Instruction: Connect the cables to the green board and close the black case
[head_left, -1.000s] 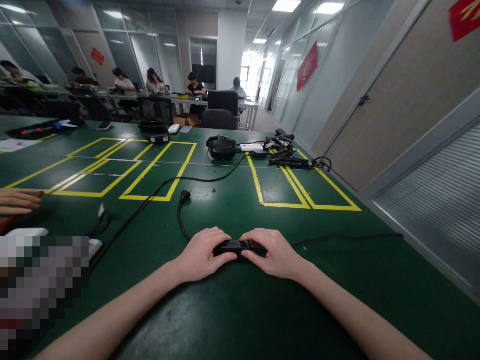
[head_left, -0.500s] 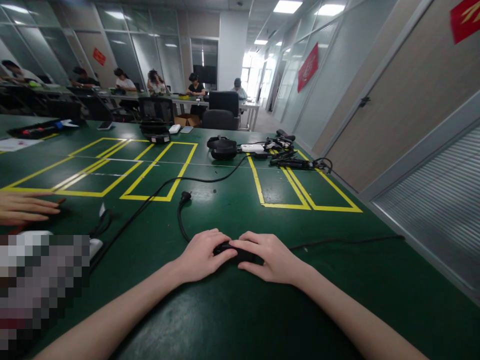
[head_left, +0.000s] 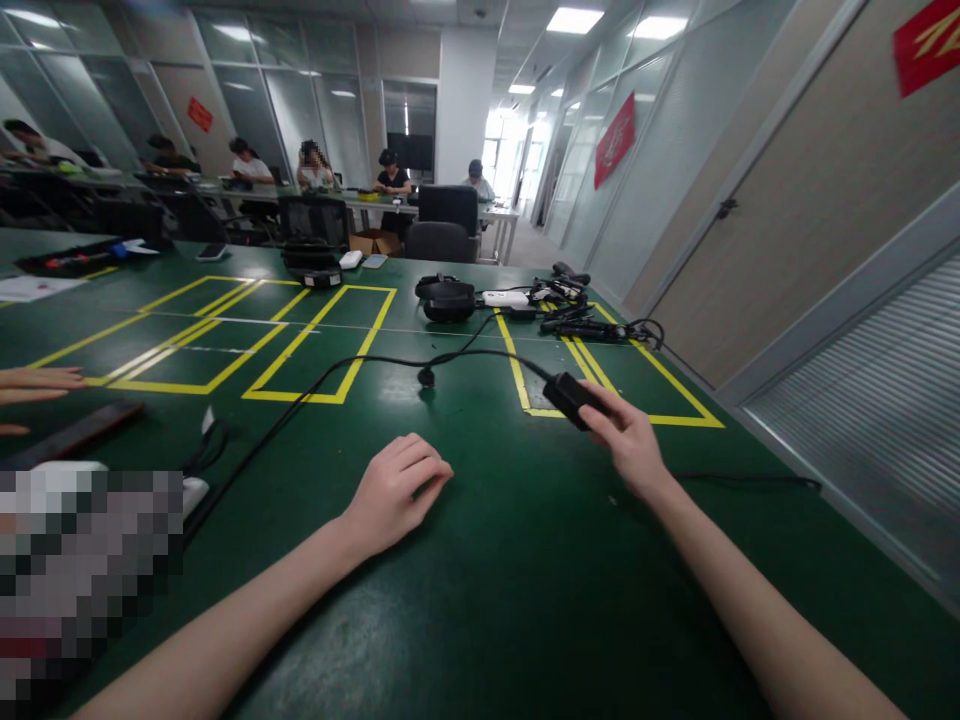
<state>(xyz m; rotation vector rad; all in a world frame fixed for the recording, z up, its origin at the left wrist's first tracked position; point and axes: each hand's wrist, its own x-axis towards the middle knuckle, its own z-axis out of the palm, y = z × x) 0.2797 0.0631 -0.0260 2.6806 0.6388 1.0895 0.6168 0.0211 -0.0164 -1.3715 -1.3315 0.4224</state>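
My right hand (head_left: 626,435) grips a black power adapter (head_left: 571,398), raised at the right over the yellow tape lines. From the adapter's far end a black cord (head_left: 487,353) runs left to a plug (head_left: 426,377) on the green tabletop. A second black cable (head_left: 739,480) trails behind my right wrist toward the table's right edge. My left hand (head_left: 397,490) rests on the table near the middle, apart from the adapter. Its fingers are curled together, with nothing visible in them.
Behind lie a black headset (head_left: 448,300), a white device (head_left: 505,298) and tangled black gear (head_left: 581,322). A long cable (head_left: 277,425) crosses the left side. A co-worker's hand (head_left: 41,380) is at the far left, beside a dark flat object (head_left: 94,428). Several people sit at a far table.
My right hand has carried the adapter up and right, out of my left hand. The plug has swung away to the right. The co-worker's hand has shifted left, exposing the dark flat object.
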